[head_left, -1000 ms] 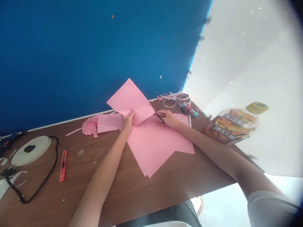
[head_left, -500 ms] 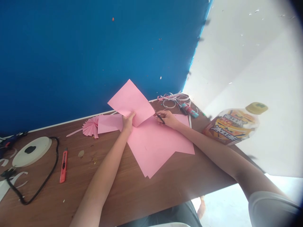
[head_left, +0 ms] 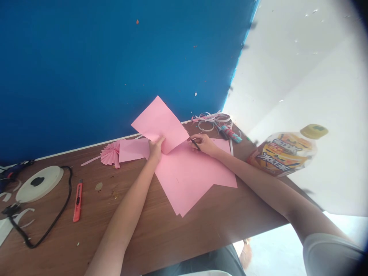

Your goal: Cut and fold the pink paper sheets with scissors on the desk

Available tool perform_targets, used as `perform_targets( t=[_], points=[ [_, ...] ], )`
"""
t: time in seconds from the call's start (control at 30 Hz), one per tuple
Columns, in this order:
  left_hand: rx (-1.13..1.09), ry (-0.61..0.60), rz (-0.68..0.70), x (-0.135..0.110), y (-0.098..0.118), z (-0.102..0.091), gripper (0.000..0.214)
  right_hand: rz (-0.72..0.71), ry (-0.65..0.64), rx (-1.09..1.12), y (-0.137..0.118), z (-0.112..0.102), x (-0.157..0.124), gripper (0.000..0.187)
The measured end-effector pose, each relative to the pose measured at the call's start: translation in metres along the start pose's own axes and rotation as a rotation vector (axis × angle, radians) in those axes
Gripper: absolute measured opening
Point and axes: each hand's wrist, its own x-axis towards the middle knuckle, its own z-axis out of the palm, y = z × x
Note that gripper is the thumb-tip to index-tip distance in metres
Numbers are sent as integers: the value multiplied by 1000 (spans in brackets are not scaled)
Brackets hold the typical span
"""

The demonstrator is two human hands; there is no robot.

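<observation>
My left hand (head_left: 155, 147) pinches the lower edge of a pink paper sheet (head_left: 159, 122) that stands tilted up off the brown table (head_left: 138, 222). To its right, my right hand (head_left: 202, 142) is closed on a thin black tool (head_left: 196, 144), a pen or small scissors, whose tip meets the sheet's right edge. Under both hands lie larger pink sheets (head_left: 189, 176), flat on the table. A smaller pink piece (head_left: 132, 149) lies to the left of my left hand.
A folded pink paper fan (head_left: 110, 154) lies by the blue wall. An orange utility knife (head_left: 77, 201), a white round disc (head_left: 38, 183) and a black cable (head_left: 48, 226) are at the left. Paper strips and markers (head_left: 221, 124) sit at the back right. A drink bottle (head_left: 284, 151) stands at the right.
</observation>
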Motion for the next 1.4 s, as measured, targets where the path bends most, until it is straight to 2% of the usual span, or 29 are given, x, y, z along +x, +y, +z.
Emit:
perform_targets(
  t=[0.33,0.63,1.2,1.4],
  points=[
    [39,4,-10,3,-4,-5,49,-2,-11,16,-1,0,0,41],
    [19,-7,-9,1,-2,-2,43,14,-1,14,0,1,1,40],
    [10,-65,30,2,-2,-3,46,-17,-13,21,2,0,1,35],
    [1,-51,6,2,0,-2,44,-14,-7,3,1,1,1,36]
  ],
)
